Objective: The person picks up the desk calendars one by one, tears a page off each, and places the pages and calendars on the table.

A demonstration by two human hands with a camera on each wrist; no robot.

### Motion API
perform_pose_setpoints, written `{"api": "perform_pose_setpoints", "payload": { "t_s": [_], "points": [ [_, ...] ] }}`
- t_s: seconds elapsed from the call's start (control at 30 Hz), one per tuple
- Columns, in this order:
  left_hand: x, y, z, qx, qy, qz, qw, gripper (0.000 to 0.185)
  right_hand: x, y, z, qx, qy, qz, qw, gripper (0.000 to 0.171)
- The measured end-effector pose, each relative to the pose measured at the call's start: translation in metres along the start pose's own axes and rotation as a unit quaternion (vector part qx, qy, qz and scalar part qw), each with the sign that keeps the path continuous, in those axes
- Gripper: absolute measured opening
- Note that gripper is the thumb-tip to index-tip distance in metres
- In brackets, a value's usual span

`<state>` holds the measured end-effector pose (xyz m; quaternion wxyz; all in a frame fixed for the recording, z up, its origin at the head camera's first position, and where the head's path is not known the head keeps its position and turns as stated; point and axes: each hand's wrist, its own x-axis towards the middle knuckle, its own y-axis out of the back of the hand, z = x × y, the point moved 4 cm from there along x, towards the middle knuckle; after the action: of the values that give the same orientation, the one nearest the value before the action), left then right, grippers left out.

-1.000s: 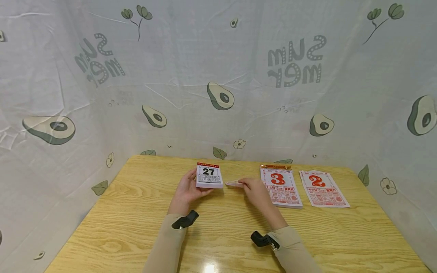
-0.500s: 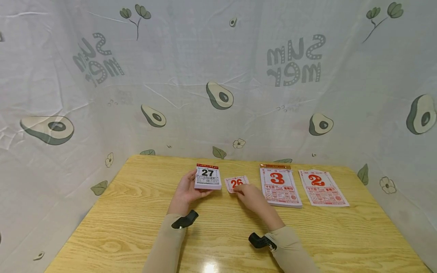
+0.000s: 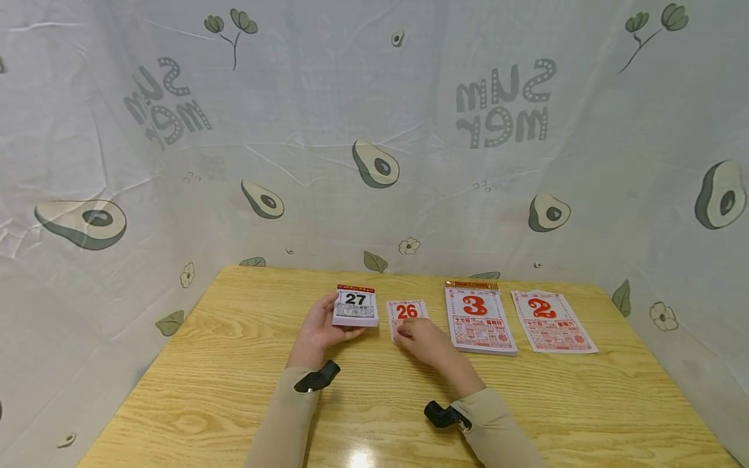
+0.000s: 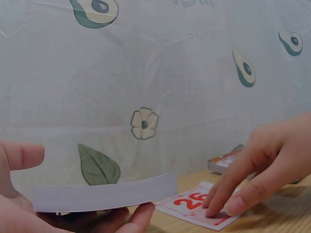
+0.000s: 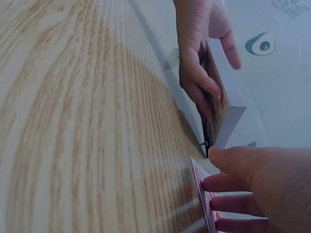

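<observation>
Bare worktop (image 3: 234, 364) lay open nearer than both hands. The left hand (image 3: 318, 323) gripped the calendar pad (image 3: 355, 308); just right, the right hand's (image 3: 422, 339) straight fingers (image 4: 221, 194) pressed the torn 26 sheet (image 3: 406, 312) flat.

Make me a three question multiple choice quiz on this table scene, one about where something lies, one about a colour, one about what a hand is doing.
1. Where does the sheet 26 lie?
A. between the pad 27 and the pad 3
B. to the right of the sheet 2
C. on top of the pad 3

2. What colour is the number on the pad 27?
A. red
B. black
C. green

3. What is the left hand doing?
A. lying flat on the table
B. holding the pad 27
C. pressing the sheet 2

Answers:
1 A, in the head view 26 sits between 27 and 3.
2 B, the 27 is black, while 26, 3 and 2 are red.
3 B, its fingers curl round the pad, while the right hand presses its fingertips on the sheet 26.
</observation>
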<state>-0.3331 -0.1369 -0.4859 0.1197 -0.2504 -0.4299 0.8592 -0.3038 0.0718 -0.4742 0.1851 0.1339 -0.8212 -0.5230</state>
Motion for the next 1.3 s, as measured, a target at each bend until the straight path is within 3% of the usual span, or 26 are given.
{"api": "perform_pose_setpoints", "payload": {
  "t_s": [0.23, 0.47, 0.87, 1.3],
  "points": [
    [-0.006, -0.003, 0.004, -0.007, 0.004, -0.03, 0.9995, 0.057, -0.002, 0.001, -0.003, -0.004, -0.002, 0.002, 1.0, 0.027],
    [-0.005, -0.002, 0.009, -0.021, -0.003, -0.001, 0.9998, 0.06, -0.002, 0.0, -0.003, -0.01, -0.006, -0.001, 1.0, 0.028],
    [-0.014, -0.007, 0.019, 0.013, -0.045, 0.055, 0.9974, 0.085, -0.002, -0.002, -0.002, -0.023, -0.022, -0.009, 0.999, 0.03],
    [-0.018, 0.003, 0.027, 0.102, -0.028, 0.044, 0.9934, 0.081, -0.003, -0.002, -0.003, -0.029, -0.027, -0.017, 0.999, 0.034]
  ]
}}
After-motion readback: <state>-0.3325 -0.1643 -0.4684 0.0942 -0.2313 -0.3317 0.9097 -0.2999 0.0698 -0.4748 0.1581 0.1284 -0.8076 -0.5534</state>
